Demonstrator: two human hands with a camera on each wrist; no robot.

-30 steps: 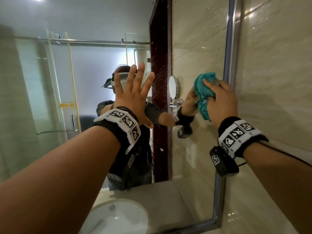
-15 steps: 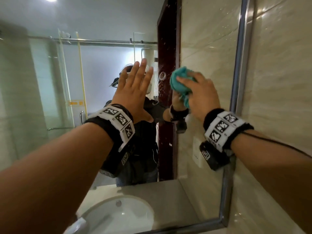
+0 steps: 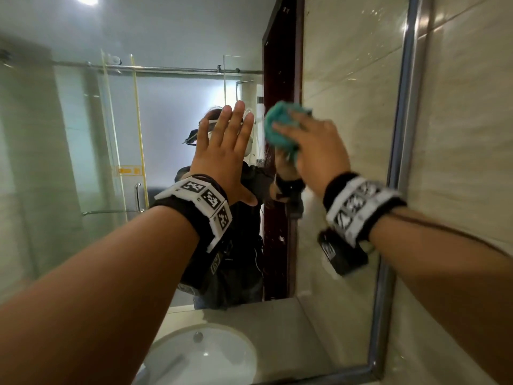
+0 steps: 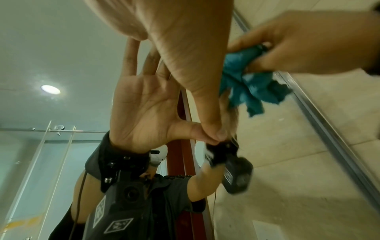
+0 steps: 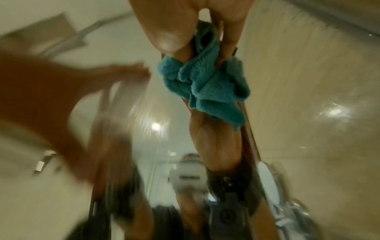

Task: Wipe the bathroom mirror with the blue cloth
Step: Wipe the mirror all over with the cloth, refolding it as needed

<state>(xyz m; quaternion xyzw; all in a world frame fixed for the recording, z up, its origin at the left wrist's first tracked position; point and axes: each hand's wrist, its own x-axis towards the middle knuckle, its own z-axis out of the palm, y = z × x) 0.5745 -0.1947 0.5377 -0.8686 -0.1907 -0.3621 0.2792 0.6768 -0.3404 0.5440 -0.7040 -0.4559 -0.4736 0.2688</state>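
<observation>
Pressing flat on the mirror at centre-left: left hand, fingers straight and spread, palm on the glass, holding nothing. Just beside it to the right, right hand bunching the cloth against the glass, fingers curled round it. Below, sink. Far right, metal frame.

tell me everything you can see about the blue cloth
The blue cloth is a teal-blue, looped terry-like rag, bunched into a crumpled wad rather than spread flat. The right hand grips it, fingers over its back, pressing it against the mirror at about head height, just right of the open left hand. In the right wrist view loose folds hang below the fingers. Its reflection shows in the glass. Whether it is damp cannot be told.
</observation>
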